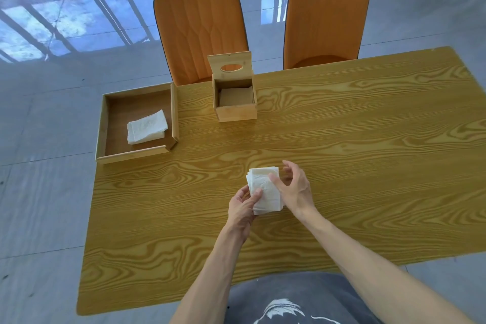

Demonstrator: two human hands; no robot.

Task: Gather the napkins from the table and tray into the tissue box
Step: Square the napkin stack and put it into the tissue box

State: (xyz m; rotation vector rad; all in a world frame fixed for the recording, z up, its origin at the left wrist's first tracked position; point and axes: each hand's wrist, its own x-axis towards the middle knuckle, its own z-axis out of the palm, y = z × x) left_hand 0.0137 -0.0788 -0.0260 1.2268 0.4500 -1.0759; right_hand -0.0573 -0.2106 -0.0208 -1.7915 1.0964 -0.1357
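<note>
Both my forearms reach forward over wood-grain table (342, 139), hands meeting mid-table. My left hand (240, 209), palm up, grips near edge of white napkin stack (264, 191), thumb pressed on top. My right hand (294, 189) arches over stack's right side, thumb touching top sheet, fingers curled loose above far edge, not clenched. Second napkin pile (147, 127) lies in wooden tray (105, 123) at table's far left. Tissue box (234, 97) stands just beside tray, lid up, interior open.
</note>
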